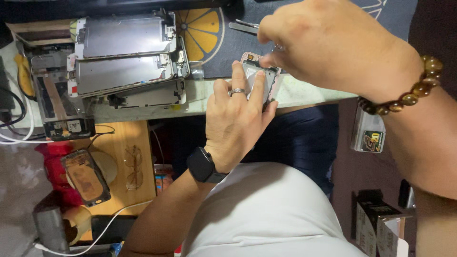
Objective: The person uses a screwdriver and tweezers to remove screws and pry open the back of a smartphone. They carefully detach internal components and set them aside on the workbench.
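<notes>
My left hand (235, 121), with a ring and a black wristwatch, grips a small opened phone with a pink rim (266, 76) at the bench's edge, its fingers pressed on the pale inside. My right hand (328, 45), with a brown bead bracelet on the wrist, reaches over the phone's far end. Its fingertips pinch a small shiny metal piece (278, 47) against that end; I cannot tell what the piece is.
Several stripped phone screens (124, 62) lie stacked at the left. Metal tweezers (243, 26) rest on a dark mat with an orange-slice print (204, 31). Lower left are a worn phone (88, 176), clear glasses (133, 166) and white cables. Boxes (376, 223) stand at the lower right.
</notes>
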